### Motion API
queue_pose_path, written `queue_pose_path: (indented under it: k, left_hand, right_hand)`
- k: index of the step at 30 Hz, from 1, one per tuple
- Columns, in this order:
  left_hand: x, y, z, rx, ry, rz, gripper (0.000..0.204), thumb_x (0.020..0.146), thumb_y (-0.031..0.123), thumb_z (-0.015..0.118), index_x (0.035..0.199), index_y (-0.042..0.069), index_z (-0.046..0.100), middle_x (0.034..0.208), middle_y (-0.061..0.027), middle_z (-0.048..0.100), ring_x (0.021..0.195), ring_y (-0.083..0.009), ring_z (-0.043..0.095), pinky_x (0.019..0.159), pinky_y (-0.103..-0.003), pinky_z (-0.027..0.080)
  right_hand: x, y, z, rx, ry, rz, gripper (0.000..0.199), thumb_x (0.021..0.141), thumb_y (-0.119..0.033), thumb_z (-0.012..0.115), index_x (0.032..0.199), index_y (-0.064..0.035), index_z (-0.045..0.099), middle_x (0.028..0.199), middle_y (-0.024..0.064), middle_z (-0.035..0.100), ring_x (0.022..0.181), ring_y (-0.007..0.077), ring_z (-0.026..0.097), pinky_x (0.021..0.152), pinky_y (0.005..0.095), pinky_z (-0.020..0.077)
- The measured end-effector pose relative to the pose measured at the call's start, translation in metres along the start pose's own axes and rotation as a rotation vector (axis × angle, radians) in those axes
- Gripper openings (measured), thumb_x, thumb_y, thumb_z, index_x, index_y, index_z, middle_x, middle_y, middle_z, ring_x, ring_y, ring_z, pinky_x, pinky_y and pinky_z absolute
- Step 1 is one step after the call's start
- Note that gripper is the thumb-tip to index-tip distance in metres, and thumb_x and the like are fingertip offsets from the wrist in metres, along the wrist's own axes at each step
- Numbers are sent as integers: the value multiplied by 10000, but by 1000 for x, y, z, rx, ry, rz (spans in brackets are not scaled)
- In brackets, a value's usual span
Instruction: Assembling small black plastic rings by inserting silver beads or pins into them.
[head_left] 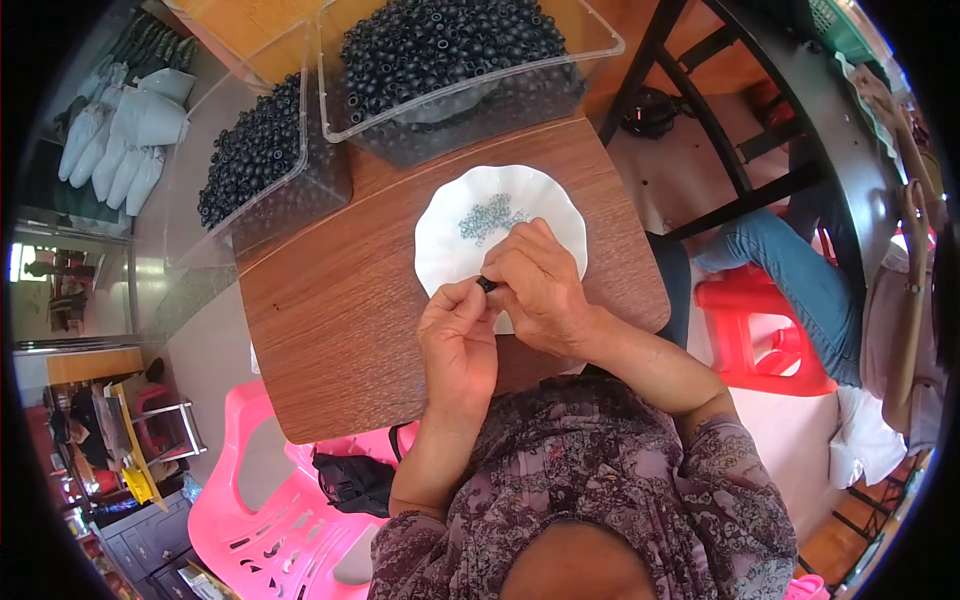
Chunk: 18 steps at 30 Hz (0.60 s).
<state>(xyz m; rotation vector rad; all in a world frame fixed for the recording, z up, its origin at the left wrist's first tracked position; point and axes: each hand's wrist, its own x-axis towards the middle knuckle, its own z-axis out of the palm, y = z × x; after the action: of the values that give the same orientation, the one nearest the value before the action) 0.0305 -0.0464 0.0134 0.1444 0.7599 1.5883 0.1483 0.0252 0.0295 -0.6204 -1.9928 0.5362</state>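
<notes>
Over the near part of a white scalloped plate (pixel 438 228), my left hand (pixel 460 345) pinches a small black ring-like part (pixel 487 284) between thumb and fingers. Close against it, my right hand (pixel 543 288) has its fingers drawn together at the same part. Anything tiny between the right fingertips is hidden. On the plate, just beyond my right hand, lies a loose pile of tiny blue-green rings (pixel 484 220). Two clear plastic bins stand past the plate, and the larger bin (pixel 385 146) is heaped with many black ring-like parts (pixel 450 50).
The smaller bin (pixel 290 195) sits at the table's far left corner. Beneath the plate is a brown wooden tabletop (pixel 340 330). A pink chair (pixel 225 500) holds a black bag (pixel 355 482). At right, a person sits near a red stool (pixel 740 330) and a dark table (pixel 800 90).
</notes>
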Motion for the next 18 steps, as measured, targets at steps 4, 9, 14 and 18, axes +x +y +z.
queue_pose_path:
  k: [4, 9, 14, 18]
  left_hand:
    - [-8, 3, 5, 73, 66, 63, 36, 848, 0, 586, 881, 7, 572, 922, -85, 619, 846, -147, 579, 790, -266, 462]
    - [-11, 3, 12, 154, 49, 205, 60, 825, -24, 608, 871, -4, 575, 880, -67, 614, 815, -119, 568, 764, -234, 454]
    - [-12, 42, 19, 347, -12, 402, 123, 794, -37, 627, 901, -30, 568, 913, -148, 658, 837, -168, 634, 795, -276, 492]
    - [11, 107, 27, 580, 56, 733, 151, 775, -25, 647, 904, -23, 568, 900, -134, 653, 799, -147, 612, 749, -262, 495]
  right_hand:
    - [2, -2, 2, -3, -45, -64, 302, 515, 35, 665, 778, -19, 526, 745, 91, 551, 660, 263, 498, 607, 363, 353]
    - [5, -14, 1, -15, -26, -62, 310, 564, 47, 667, 843, -11, 546, 804, 116, 583, 675, 269, 514, 604, 364, 353]
    - [11, -39, -7, 80, -55, 85, 488, 608, 48, 698, 1069, 28, 540, 867, 129, 595, 729, 285, 539, 628, 361, 422]
    - [1, -35, -21, 54, -18, 149, 504, 673, 80, 675, 1144, 31, 503, 872, 138, 626, 725, 239, 561, 607, 313, 459]
